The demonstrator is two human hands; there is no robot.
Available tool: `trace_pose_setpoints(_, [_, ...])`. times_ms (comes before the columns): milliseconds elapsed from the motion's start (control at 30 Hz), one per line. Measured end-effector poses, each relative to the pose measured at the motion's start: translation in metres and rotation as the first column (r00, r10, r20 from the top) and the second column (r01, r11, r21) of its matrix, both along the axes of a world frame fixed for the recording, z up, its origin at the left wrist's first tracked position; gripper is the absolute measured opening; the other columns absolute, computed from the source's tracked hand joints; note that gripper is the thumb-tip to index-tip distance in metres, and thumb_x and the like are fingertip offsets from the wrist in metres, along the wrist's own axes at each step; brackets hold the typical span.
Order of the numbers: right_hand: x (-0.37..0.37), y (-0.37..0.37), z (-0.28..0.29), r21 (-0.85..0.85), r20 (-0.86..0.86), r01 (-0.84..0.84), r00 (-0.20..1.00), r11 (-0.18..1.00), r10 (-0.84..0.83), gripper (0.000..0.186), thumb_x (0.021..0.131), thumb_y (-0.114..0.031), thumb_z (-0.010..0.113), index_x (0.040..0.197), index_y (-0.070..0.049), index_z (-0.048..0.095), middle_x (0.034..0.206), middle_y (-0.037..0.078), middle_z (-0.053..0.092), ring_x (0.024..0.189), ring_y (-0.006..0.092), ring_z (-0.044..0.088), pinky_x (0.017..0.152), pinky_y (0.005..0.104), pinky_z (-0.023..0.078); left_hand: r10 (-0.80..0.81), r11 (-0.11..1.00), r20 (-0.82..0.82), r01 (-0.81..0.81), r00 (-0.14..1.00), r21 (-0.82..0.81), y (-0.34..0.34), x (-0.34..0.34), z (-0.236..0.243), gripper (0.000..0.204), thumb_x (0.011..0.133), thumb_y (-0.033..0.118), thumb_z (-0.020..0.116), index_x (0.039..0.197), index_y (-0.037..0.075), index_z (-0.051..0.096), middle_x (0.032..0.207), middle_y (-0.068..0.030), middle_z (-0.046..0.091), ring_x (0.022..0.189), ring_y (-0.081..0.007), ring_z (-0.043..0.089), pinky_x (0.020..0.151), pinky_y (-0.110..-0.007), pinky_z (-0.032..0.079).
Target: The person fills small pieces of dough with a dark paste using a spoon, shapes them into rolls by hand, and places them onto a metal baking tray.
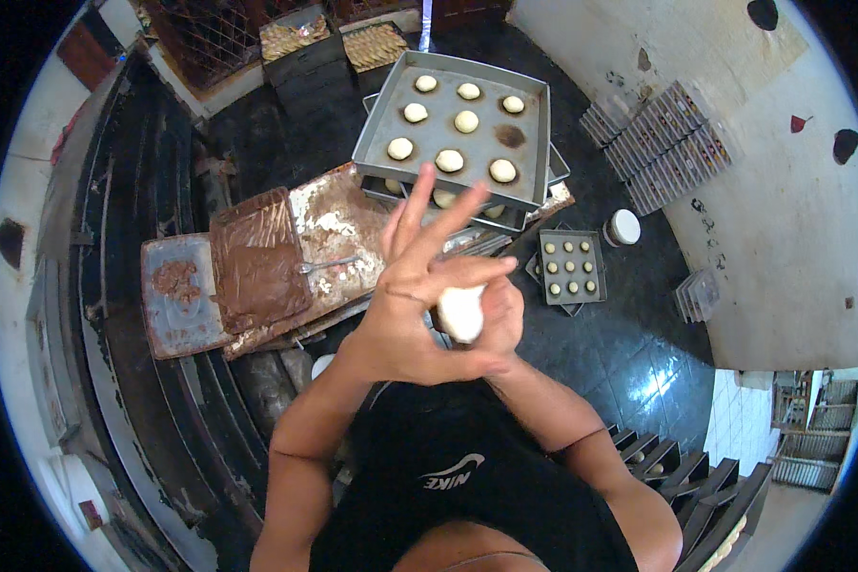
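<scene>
A smooth white dough ball [461,316] is held between my two hands in front of my chest. My left hand [405,296] curls its thumb and index finger around the dough, its other fingers stretched upward. Cupped at the ball's right side is my right hand [502,319], its fingers partly hidden behind the dough and the left hand. Just beyond my hands, a square grey baking tray [481,143] bears spaced rows of pale dough balls [466,122]. One spot at its right has only a dark stain. More dough shows in the tray underneath, partly covered.
To the left, a worn bench [338,214] carries a tray of brown paste [257,286], a metal tool [329,264] and a tray of brown crumbs [176,278]. Another dough tray [570,250] sits lower right beside a white-lidded tub [623,227]. Dark racks [701,491] stand at my right.
</scene>
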State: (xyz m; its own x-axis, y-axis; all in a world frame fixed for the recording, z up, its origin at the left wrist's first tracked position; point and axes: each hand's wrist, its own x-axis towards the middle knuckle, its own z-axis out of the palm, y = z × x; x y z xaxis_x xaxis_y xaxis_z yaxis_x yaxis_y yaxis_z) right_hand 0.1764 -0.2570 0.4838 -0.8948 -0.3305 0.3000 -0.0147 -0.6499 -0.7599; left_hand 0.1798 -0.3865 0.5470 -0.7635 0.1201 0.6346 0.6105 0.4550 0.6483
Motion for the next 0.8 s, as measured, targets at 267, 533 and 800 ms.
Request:
trace_pose_setpoints(267, [-0.029,0.066,0.028,-0.288,0.248,0.366,0.921,0.885,-0.3,0.031,0.112,-0.023,0.047,0.125,0.002,0.058,0.136,0.025,0.059,0.134,0.0403,0.056,0.113,0.0548,0.047,-0.007,0.902,0.034,-0.008,0.999,0.431,0.105,-0.04,-0.008,0.062,0.087,0.048,0.075,0.127,0.001,0.073,0.152,-0.0253,0.049,0.151,-0.0343,0.029,0.118,-0.05,0.025])
trace_pose_setpoints(533, [-0.104,0.177,0.014,-0.176,-0.2,0.543,0.797,0.821,-0.57,0.028,0.11,-0.021,0.048,0.114,0.003,0.061,0.128,0.024,0.061,0.128,0.0454,0.059,0.108,0.0539,0.053,-0.303,0.85,0.226,0.155,0.926,0.504,0.194,-0.084,-0.032,0.029,0.08,0.007,0.087,0.108,0.003,0.079,0.107,-0.0113,0.069,0.092,-0.0203,0.066,0.083,-0.03,0.053])
trace_pose_setpoints(800, [-0.135,0.227,-0.019,-0.388,0.179,0.231,0.969,0.893,-0.173,0.025,0.106,-0.019,0.058,0.108,0.005,0.065,0.11,0.02,0.068,0.105,0.0293,0.067,0.101,0.0468,0.055,-0.531,0.759,0.4,0.21,0.747,0.616,0.234,-0.155,-0.048,0.109,0.071,0.016,0.092,0.159,0.012,0.027,0.162,-0.0117,0.03,0.142,-0.0291,0.039,0.123,-0.049,0.017])
